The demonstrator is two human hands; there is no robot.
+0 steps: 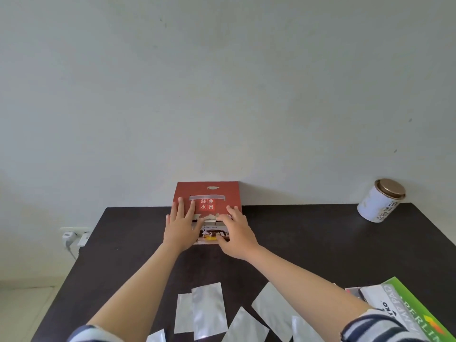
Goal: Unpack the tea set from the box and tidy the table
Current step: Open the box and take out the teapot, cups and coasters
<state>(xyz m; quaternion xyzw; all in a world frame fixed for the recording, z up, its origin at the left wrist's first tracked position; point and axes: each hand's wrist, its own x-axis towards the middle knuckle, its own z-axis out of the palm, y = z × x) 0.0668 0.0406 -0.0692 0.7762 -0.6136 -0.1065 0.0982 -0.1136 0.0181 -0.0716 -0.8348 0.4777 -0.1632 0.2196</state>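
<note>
A red tea set box [222,193] with white Chinese characters and a teapot picture stands at the far edge of the dark table [308,243], against the wall. My left hand [181,227] lies flat on the box's left front, fingers spread. My right hand [235,232] rests on the lower right front, fingers curled at the paper seam across the middle. Both forearms reach forward over the table.
Several silvery foil sachets [208,312] lie scattered at the near edge. A white tin with a gold lid [381,201] leans at the far right. A green pad [417,314] and papers sit at the near right. A wall socket with plugs [74,236] is left of the table.
</note>
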